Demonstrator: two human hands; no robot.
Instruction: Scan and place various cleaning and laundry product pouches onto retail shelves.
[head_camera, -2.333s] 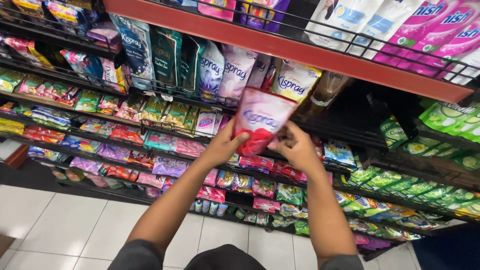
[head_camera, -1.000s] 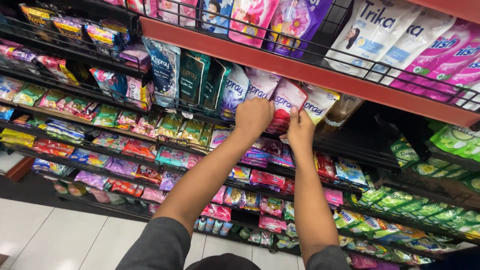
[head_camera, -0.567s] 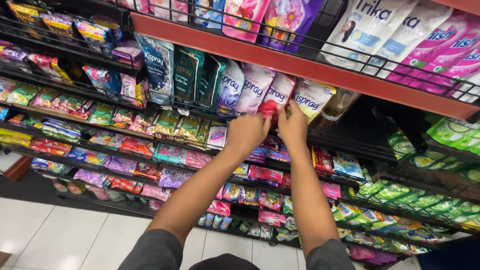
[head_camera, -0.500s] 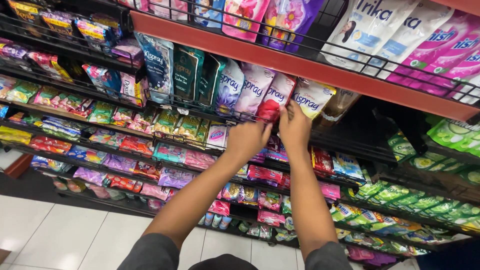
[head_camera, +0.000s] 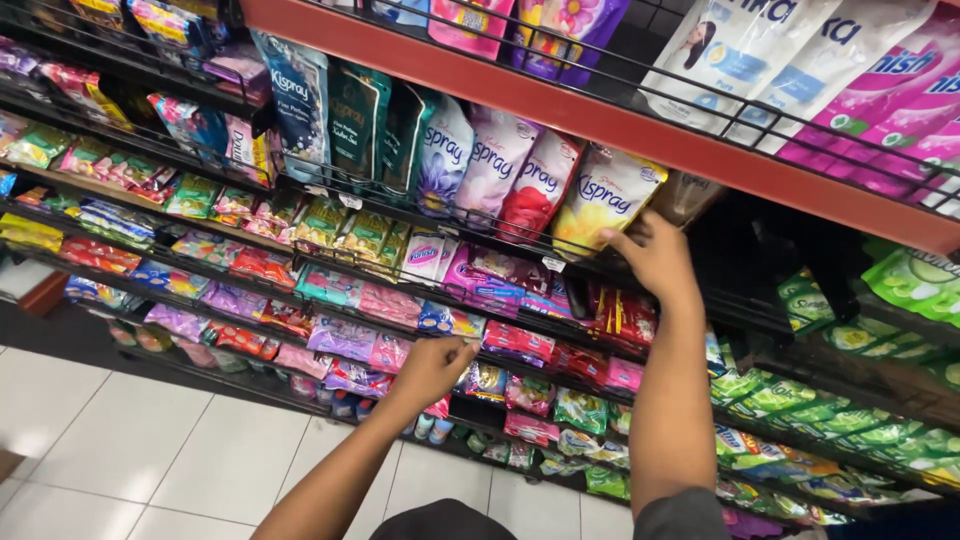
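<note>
I face a shop shelf stocked with refill pouches. My right hand (head_camera: 655, 255) is raised to the middle shelf, fingers resting against the lower edge of a yellow-and-white pouch (head_camera: 605, 195). Left of it stand a red-and-white pouch (head_camera: 535, 185) and a pale pink pouch (head_camera: 495, 160) in the same row. My left hand (head_camera: 432, 368) hangs lower in front of the sachet racks, loosely curled, holding nothing.
A red shelf edge (head_camera: 560, 105) runs across above the pouches, with a black wire rail (head_camera: 700, 95) and large pink and white bags (head_camera: 860, 90) on top. Rows of small coloured sachets (head_camera: 330, 290) fill tilted racks below. Green packs (head_camera: 900, 290) sit at right. White floor tiles (head_camera: 110, 440) lie at lower left.
A pink pouch held in both hands went up onto the shelf row. My left hand has since dropped away empty, and my right hand moved right to the yellow pouch.
</note>
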